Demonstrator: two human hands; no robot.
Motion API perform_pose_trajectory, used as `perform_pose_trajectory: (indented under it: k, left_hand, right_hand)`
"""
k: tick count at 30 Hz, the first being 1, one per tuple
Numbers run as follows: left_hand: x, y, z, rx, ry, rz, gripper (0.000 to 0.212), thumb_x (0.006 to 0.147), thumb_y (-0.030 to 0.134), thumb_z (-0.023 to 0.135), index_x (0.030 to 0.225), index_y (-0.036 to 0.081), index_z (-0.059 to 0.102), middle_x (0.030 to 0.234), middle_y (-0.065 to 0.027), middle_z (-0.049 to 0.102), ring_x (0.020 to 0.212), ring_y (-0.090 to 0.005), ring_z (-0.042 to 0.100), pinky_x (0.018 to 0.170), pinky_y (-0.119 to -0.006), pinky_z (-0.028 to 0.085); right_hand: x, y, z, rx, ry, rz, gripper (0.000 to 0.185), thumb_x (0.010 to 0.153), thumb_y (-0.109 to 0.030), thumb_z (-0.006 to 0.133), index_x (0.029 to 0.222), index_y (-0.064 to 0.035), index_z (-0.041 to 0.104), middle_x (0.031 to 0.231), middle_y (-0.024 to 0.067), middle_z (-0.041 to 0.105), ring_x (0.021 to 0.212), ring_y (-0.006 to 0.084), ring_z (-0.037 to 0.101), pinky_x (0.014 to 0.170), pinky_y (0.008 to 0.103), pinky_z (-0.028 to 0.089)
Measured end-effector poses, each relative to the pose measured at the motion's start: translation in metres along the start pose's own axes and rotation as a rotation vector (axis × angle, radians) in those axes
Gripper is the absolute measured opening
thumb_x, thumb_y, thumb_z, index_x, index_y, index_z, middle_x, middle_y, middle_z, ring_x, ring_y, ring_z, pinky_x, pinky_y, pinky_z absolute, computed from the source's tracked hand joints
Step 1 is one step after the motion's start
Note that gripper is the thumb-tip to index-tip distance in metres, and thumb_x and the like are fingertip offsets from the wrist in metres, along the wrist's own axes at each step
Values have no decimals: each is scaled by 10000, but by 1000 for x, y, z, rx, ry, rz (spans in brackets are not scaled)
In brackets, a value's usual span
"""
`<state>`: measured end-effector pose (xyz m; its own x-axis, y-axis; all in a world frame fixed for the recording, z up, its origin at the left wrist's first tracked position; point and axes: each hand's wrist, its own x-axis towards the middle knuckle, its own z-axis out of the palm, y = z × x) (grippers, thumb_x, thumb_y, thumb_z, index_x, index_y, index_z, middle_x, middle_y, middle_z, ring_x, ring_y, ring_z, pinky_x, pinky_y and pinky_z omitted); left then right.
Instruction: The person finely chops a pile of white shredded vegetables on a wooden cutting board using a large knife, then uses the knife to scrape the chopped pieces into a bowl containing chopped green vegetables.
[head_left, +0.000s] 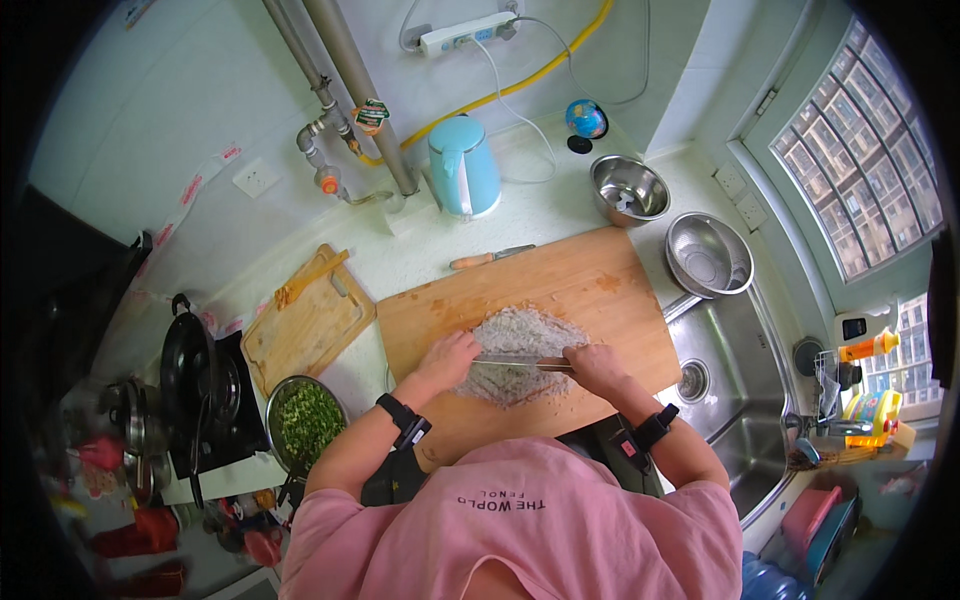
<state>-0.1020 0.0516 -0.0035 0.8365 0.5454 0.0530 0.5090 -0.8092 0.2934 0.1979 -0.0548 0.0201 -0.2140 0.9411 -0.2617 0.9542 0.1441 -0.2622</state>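
Observation:
My right hand (598, 367) grips the handle of a kitchen knife (514, 362). The blade is seen nearly edge-on, lying across a mound of finely chopped pale food (529, 334). My left hand (450, 358) is at the blade's left end, fingers bent over the edge of the mound. Whether those fingers pinch the blade or only rest against it is unclear. Under the mound is a large wooden cutting board (637, 322), with small bits scattered around the pile. Beyond it, close to the board's far edge, lies a smaller knife with a wooden handle (472, 261).
At left are a metal bowl of chopped greens (307, 424), a smaller board (262, 352) bearing a wooden utensil (311, 279), and a black wok (184, 360). Behind stands a blue kettle (461, 169). A steel bowl (630, 191), colander (709, 255) and sink (750, 390) are at right.

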Motion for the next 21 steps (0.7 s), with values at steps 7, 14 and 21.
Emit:
perform_pose_trajectory:
  k: [7,14,21]
  left_hand:
    - [5,8,4,12,39,-56,199,677,9,659,828,94,561,902,-68,532,912,-277,569,685,-410,499]
    - [-3,-8,4,-194,92,-142,164,696,36,680,794,113,573,833,-41,554,856,-270,595,660,-410,492]
    - [8,4,8,-32,117,-177,114,745,68,646,830,98,576,854,-64,551,901,-279,600,649,-407,502]
  right_hand:
    - [6,22,24,46,49,-41,146,865,-235,615,875,-89,616,782,139,677,749,346,672,648,467,528]
    - [26,-2,-30,-36,-19,-98,121,843,-227,633,855,-108,649,755,142,674,743,344,673,649,451,537]
    - [51,32,-11,-88,10,-91,175,832,-285,662,890,-120,646,758,133,676,743,347,668,642,469,510]
